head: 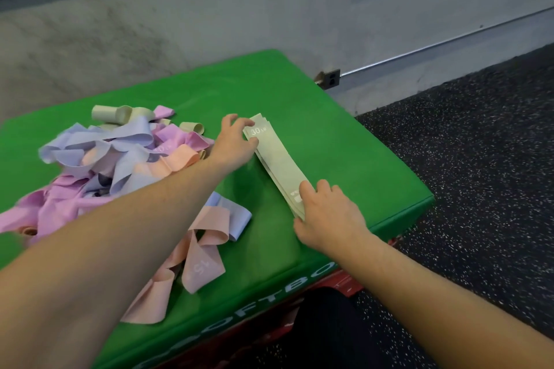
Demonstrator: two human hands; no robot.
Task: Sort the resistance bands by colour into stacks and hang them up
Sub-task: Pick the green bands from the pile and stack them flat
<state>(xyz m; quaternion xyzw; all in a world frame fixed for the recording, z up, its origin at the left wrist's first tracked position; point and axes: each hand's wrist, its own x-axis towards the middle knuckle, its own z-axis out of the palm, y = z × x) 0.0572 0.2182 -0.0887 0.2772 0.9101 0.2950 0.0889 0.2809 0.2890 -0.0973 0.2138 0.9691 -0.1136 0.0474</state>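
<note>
A flat stack of pale green bands (pixel 277 163) marked "30 lb" lies on the green soft box (pixel 344 141). My left hand (pixel 235 144) pinches the stack's far end between curled fingers and thumb. My right hand (pixel 326 213) rests on the near end with its fingers on top and its thumb at the edge. To the left lies a tangled heap of lilac, pink and peach bands (pixel 114 159), with a few rolled pale green ones (pixel 111 113) at its back. Loose peach bands (pixel 192 260) and one lilac band (pixel 236 216) lie under my left forearm.
The green box stands on a red one (pixel 344 281) against a grey concrete wall (pixel 209 24). Speckled black rubber floor (pixel 479 174) spreads to the right. A wall outlet (pixel 331 78) with a metal conduit sits just behind the box's right corner.
</note>
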